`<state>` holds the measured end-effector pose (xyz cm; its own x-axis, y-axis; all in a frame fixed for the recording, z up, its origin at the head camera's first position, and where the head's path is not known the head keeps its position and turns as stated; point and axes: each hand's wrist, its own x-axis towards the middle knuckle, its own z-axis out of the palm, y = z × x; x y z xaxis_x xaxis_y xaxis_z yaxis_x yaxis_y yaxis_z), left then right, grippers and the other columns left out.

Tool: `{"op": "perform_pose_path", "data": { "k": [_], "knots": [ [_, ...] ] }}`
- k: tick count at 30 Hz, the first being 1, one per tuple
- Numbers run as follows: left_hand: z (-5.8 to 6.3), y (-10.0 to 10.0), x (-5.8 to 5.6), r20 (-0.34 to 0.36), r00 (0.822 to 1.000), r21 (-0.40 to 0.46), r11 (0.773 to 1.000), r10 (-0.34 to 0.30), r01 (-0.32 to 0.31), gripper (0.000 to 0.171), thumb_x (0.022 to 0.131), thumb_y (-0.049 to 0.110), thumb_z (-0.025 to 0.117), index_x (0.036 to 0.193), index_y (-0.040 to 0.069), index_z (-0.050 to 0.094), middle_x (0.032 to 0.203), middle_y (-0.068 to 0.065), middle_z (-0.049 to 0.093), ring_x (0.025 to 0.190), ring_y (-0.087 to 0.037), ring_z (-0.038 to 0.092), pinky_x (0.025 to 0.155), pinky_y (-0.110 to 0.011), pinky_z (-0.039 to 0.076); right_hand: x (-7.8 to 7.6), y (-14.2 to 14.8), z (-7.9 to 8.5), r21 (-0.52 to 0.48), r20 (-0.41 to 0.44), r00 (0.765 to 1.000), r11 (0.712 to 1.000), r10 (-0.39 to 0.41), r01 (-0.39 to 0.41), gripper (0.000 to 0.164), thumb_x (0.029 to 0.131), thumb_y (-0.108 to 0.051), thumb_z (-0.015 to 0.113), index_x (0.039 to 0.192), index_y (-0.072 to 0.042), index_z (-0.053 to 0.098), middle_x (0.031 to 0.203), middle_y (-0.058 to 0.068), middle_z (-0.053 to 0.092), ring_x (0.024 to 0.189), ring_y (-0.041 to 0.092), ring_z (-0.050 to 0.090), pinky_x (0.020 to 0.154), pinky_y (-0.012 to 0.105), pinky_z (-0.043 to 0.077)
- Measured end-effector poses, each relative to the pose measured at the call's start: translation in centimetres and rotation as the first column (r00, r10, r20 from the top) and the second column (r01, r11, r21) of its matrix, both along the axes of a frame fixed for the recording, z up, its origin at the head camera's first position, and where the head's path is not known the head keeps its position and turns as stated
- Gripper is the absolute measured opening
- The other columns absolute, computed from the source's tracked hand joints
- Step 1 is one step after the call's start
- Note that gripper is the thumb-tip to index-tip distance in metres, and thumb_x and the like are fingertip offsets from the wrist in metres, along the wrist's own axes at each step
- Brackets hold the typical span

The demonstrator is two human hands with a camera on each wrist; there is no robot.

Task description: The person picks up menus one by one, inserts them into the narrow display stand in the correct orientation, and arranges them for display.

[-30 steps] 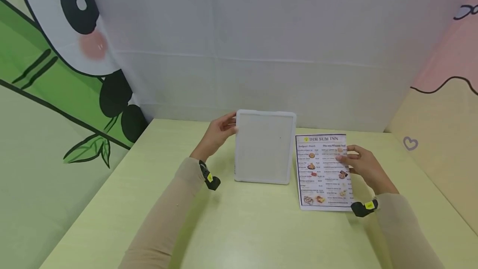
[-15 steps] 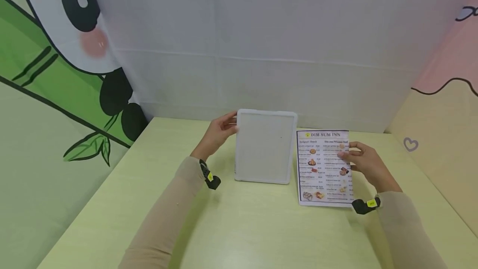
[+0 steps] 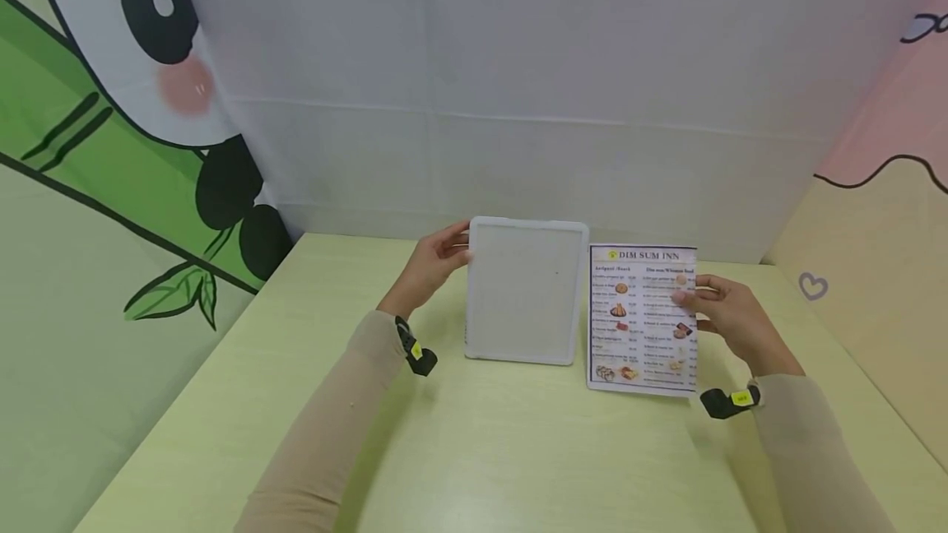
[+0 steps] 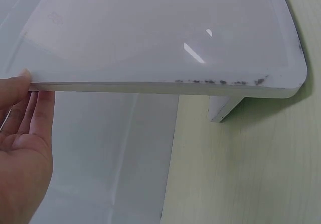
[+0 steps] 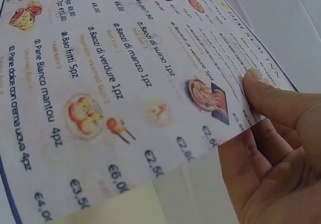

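A white-framed display stand (image 3: 524, 290) with a blank pale front stands upright at the middle of the table, tilted slightly back. My left hand (image 3: 431, 263) pinches its upper left edge, thumb in front and fingers behind. In the left wrist view, dark scuffs mark the edge of the stand (image 4: 150, 48), and a support foot (image 4: 223, 107) juts out behind it. My right hand (image 3: 729, 319) pinches the right edge of a printed dim sum menu (image 3: 641, 319), held upright just right of the stand. Prices and food pictures on the menu (image 5: 125, 93) fill the right wrist view, thumb on its printed face.
The pale yellow-green table (image 3: 474, 451) reaches back to a white cloth wall (image 3: 518, 89). A panda and bamboo print covers the left wall (image 3: 74, 270); a pink and cream wall (image 3: 889, 270) bounds the right side.
My right hand has raised the menu and moved it slightly farther back, so its top now sits nearer the level of the stand's top. The left hand and the stand stay in place.
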<state>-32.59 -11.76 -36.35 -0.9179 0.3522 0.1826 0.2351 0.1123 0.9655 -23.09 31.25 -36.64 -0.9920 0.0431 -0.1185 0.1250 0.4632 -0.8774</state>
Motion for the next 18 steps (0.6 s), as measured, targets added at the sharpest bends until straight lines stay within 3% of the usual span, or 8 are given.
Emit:
{"op": "perform_pose_path", "data": {
  "k": [8, 14, 18],
  "knots": [
    [0.04, -0.02, -0.02, 0.001, 1.000, 0.010, 1.000, -0.003, 0.003, 0.058, 0.094, 0.006, 0.060, 0.147, 0.012, 0.039, 0.139, -0.015, 0.052, 0.126, -0.030, 0.053, 0.107, -0.043, 0.044, 0.29, -0.25, 0.48, -0.091, -0.017, 1.000, 0.996, 0.011, -0.013, 0.053, 0.090, -0.037, 0.067, 0.131, -0.010, 0.048, 0.091, -0.020, 0.068, 0.084, 0.007, 0.067, 0.077, 0.025, 0.056],
    [0.16, -0.04, 0.04, 0.003, 1.000, 0.003, 1.000, 0.001, -0.001, 0.058, 0.094, 0.006, 0.060, 0.148, 0.012, 0.039, 0.138, -0.015, 0.053, 0.126, -0.029, 0.053, 0.107, -0.042, 0.044, 0.46, -0.42, 0.68, -0.124, -0.041, 0.998, 0.991, 0.036, -0.041, 0.047, 0.093, -0.037, 0.062, 0.135, -0.022, 0.046, 0.094, -0.022, 0.067, 0.086, 0.008, 0.067, 0.075, 0.028, 0.056],
    [0.26, -0.05, 0.15, 0.000, 1.000, 0.010, 1.000, -0.002, 0.002, 0.057, 0.094, 0.005, 0.059, 0.148, 0.011, 0.039, 0.138, -0.016, 0.052, 0.126, -0.030, 0.053, 0.107, -0.043, 0.044, 0.47, -0.68, 0.81, -0.136, -0.035, 0.999, 0.990, 0.039, -0.043, 0.048, 0.095, -0.037, 0.060, 0.137, -0.019, 0.044, 0.094, -0.021, 0.067, 0.086, 0.008, 0.067, 0.075, 0.029, 0.056]
  ]
}}
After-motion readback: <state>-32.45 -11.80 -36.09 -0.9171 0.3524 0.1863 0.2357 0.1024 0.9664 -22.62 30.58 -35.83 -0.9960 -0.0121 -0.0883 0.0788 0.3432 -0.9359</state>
